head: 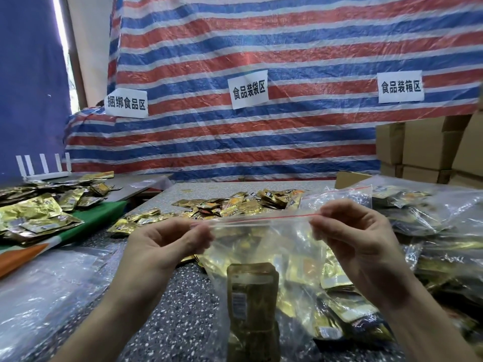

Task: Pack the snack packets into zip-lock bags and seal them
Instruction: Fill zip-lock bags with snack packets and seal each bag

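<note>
The left hand [170,246] and the right hand [358,241] each pinched one top corner of a clear zip-lock bag [264,246], fingers curled and thumb against forefinger on the red zip strip [261,218], which ran taut between them. The bag hung just above the speckled table [183,309], already loaded with gold snack packets [252,296]. Whether the strip was pressed closed along its whole length could not be told. By the look of it, this bag was at the sealing step, with filling done. To the right lay a heap of filled bags [431,220], so a good share of the work seemed finished. Plenty was left, though: loose packets [235,202] were scattered on the table beyond the hands, and a larger pile [34,215] sat on a green surface [109,211] at the left. Cardboard boxes [428,150] stood stacked at the far right before a striped tarp [261,61].
</note>
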A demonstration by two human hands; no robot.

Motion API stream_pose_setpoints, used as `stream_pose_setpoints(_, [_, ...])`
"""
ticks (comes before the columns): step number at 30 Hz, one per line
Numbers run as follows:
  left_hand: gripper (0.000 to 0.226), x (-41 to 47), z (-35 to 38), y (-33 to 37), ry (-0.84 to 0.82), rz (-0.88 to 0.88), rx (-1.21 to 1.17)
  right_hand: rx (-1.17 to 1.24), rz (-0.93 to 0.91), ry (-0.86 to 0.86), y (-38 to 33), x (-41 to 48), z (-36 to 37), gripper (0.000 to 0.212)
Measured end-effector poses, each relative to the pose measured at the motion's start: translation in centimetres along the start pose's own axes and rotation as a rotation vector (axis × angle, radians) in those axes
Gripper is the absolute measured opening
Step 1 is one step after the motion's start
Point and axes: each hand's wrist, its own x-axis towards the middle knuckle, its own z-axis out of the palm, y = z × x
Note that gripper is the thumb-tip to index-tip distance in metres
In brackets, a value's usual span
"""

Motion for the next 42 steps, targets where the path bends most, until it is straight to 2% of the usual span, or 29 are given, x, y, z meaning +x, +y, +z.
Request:
stream_pose_setpoints(5, [0.025,0.2,0.2,-0.2,0.046,-0.074,-0.133,-0.005,0.01,-0.031,0.0,-0.1,0.0,0.019])
stream_pose_setpoints(7, [0.027,0.2,0.3,-0.2,0.056,-0.056,-0.156,-0.027,0.006,-0.054,0.0,0.0,-0.1,0.031])
stream_pose_setpoints(9, [0.042,0.2,0.4,0.0,0.058,-0.008,-0.15,-0.058,0.004,-0.063,0.0,-0.1,-0.4,0.041])
stream_pose_setpoints(12, [0.057,0.2,0.5,0.2,0.045,0.049,-0.144,-0.148,-0.001,-0.112,-0.5,-0.3,-0.2,0.03])
stream_pose_setpoints(14, [0.056,0.1,0.6,0.4,0.024,0.073,-0.116,-0.318,-0.01,-0.149,-1.5,-0.6,0.1,0.036])
stream_pose_setpoints(17, [0.05,-0.2,0.8,0.7,-0.005,0.106,-0.052,-0.841,-0.111,-0.229,-4.1,-0.9,1.9,0.052])
stream_pose_setpoints(20, [0.027,-0.5,1.3,1.3,-0.043,0.142,0.024,-1.272,-0.217,-0.388,-5.7,-0.3,5.4,0.069])
stream_pose_setpoints(22, [0.013,-0.6,1.6,1.6,-0.081,0.168,0.067,-1.417,-0.173,-0.507,-5.7,0.5,8.0,0.065])
stream_pose_setpoints(25, [0.014,-1.1,1.9,2.0,-0.13,0.185,0.127,-1.407,-0.107,-0.584,-5.4,1.6,10.3,0.029])
stream_pose_setpoints(27, [0.015,-1.4,1.9,2.0,-0.139,0.192,0.164,-1.319,-0.067,-0.6,-5.4,2.0,10.6,0.015])
stream_pose_setpoints(30, [0.009,-1.6,1.7,2.0,-0.159,0.216,0.238,-1.241,-0.002,-0.606,-5.5,2.1,10.3,0.011])
stream_pose_setpoints(35, [0.008,-1.7,1.7,2.2,-0.184,0.28,0.333,-1.264,-0.029,-0.608,-5.5,2.1,10.2,0.006])
stream_pose_setpoints(39, [0.001,-2.0,1.8,2.3,-0.125,0.373,0.371,-1.339,-0.071,-0.624,-5.4,1.7,10.5,0.008])
stream_pose_setpoints(42, [0.003,-2.3,2.1,2.2,-0.066,0.396,0.336,-1.31,-0.086,-0.625,-5.7,1.4,10.8,0.007])
